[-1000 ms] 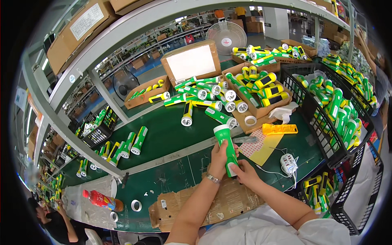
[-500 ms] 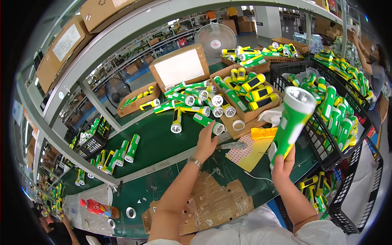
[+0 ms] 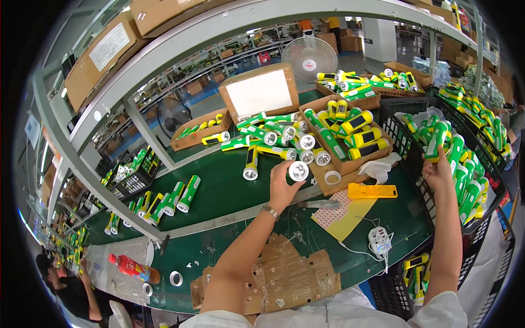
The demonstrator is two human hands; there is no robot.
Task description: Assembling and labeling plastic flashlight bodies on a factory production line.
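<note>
My left hand (image 3: 284, 187) is closed around a green flashlight, its round white head and lens (image 3: 298, 171) turned toward me; the body is mostly hidden behind that head. Over the near edge of the black crate (image 3: 407, 143), my right hand (image 3: 438, 170) grips the lower end of a green and yellow flashlight (image 3: 436, 141) that points upward and away. Many similar flashlights (image 3: 471, 191) fill this crate. Just beyond my left hand lies a loose pile of flashlights (image 3: 266, 135) on the green bench (image 3: 219, 188).
Behind the pile stand an open carton of flashlights (image 3: 343, 167) and a closed carton (image 3: 260, 93). Near me are a cardboard sheet (image 3: 295, 268), a sticker sheet (image 3: 331, 214), a yellow plastic piece (image 3: 373, 191), a white power strip (image 3: 379, 242) and a bottle (image 3: 134, 268). A metal frame (image 3: 87, 169) rises at left.
My right hand has carried its flashlight rightward from over the bench to the crate. My left hand, which was reaching to the pile, has taken hold of a flashlight and lifted it.
</note>
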